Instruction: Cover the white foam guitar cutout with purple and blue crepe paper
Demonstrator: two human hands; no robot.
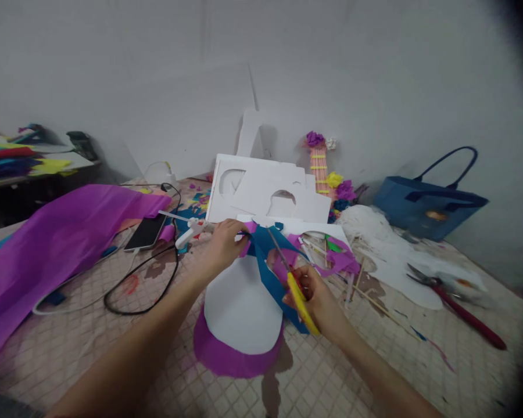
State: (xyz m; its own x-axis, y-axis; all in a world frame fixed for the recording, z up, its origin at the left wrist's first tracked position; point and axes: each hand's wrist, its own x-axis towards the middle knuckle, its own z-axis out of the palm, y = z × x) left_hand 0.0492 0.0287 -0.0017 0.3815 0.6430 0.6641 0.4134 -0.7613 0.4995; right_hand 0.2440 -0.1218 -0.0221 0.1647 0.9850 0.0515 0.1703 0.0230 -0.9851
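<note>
1. While the cutting was in hand, the largest of the worked pieces, a white foam shape [243,305], was seen lying flat on the tiled floor [375,371] near the middle of the scene, between the two forearms; it was judged light and stiff, liable to dent or snap if bent, and best steadied by pressing or gripping at an edge.
2. Beneath its near edge a purple crepe paper [233,360] was laid, showing as a curved border; it was judged very light, limp and easily torn, so best held close to the cut.
3. A blue paper strip [268,273] was draped from the far end of the white shape down its right side; it too was judged thin and floppy, needing to be kept taut between the hands.
4. The yellow-handled scissors [294,284] were held to the right of the white shape, blades pointed far and left over the blue strip; they were judged rigid and safe to grip only by the handles.
5. The left hand [226,241] was closed in a pinch on the far end of the paper, at the top of the white shape.
6. The right hand [318,299] was curled through the scissor handles, just right of the blue strip.
</note>
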